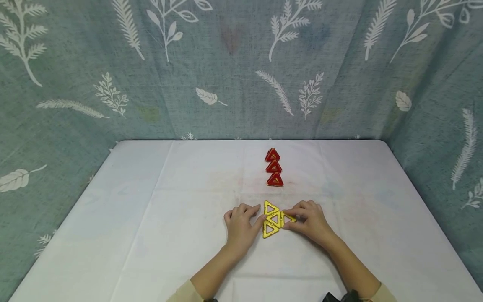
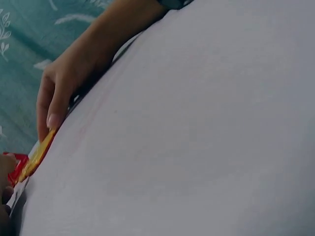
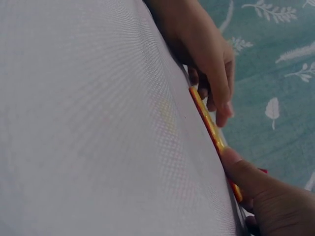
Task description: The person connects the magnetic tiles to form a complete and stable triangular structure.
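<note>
Several yellow triangular magnetic tiles [image 1: 273,219] lie flat and joined edge to edge on the white cloth, forming one larger triangle; their underside looks red in the wrist views. My right hand [image 1: 310,221] pinches the right-hand triangle between thumb and index finger. On the other side, my left hand [image 1: 241,226] rests with its thumb tip at the left edge of the tiles and its index finger stretched out above, off them. In the right wrist view the tiles [image 3: 209,118] show edge-on, with the right thumb [image 3: 241,167] on them and the left hand [image 3: 209,59] beyond.
Three small red pyramids [image 1: 273,167] stand in a column behind the yellow tiles. White cloth [image 1: 181,209] with fold creases covers the table. A blue-green curtain [image 1: 234,71] with leaf prints hangs at the back and both sides.
</note>
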A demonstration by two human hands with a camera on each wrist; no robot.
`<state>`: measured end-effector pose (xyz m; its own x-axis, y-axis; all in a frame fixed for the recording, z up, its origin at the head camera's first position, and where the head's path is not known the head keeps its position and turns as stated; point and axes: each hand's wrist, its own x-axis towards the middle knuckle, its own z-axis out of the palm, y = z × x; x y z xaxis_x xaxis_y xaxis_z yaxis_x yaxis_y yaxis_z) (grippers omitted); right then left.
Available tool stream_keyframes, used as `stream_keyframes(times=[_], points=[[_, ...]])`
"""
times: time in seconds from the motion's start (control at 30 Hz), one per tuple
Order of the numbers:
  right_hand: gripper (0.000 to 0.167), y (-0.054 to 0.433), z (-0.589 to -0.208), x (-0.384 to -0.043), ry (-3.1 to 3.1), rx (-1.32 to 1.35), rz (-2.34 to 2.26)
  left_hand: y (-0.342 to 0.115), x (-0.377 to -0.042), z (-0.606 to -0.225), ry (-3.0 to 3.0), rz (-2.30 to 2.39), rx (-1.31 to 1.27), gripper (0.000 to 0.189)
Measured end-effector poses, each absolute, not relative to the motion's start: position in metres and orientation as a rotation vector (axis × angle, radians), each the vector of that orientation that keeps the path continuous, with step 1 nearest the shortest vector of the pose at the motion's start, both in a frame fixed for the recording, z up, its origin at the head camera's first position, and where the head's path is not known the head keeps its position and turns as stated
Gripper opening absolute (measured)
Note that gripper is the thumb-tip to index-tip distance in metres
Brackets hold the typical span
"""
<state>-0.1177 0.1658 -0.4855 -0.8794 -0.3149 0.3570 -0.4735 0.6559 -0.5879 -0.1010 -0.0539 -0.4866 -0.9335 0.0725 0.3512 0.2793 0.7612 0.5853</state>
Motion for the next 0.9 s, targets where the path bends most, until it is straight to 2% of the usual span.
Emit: stream_keyframes(times=[0.27,0.37,0.53,0.73,0.9], points=[[0.036,0.170,-0.486,-0.119,-2.642,0.725,1.005,-0.057,-0.128,-0.486,-2.707,-0.953,-0.346,0.042],[0.041,0.171,-0.486,-0.120,-2.660,0.740,0.989,-0.059,-0.133,-0.486,-2.725,-0.938,-0.368,0.047],[0.047,0.170,-0.483,-0.121,-2.728,0.680,1.015,-0.061,-0.134,-0.485,-2.747,-0.962,-0.377,0.052],[0.036,0.168,-0.480,-0.120,-2.800,0.520,1.039,-0.061,-0.134,-0.486,-2.791,-0.935,-0.381,0.052],[0.036,0.168,-0.481,-0.119,-2.806,0.450,0.961,-0.060,-0.135,-0.487,-2.816,-0.899,-0.366,0.054]])
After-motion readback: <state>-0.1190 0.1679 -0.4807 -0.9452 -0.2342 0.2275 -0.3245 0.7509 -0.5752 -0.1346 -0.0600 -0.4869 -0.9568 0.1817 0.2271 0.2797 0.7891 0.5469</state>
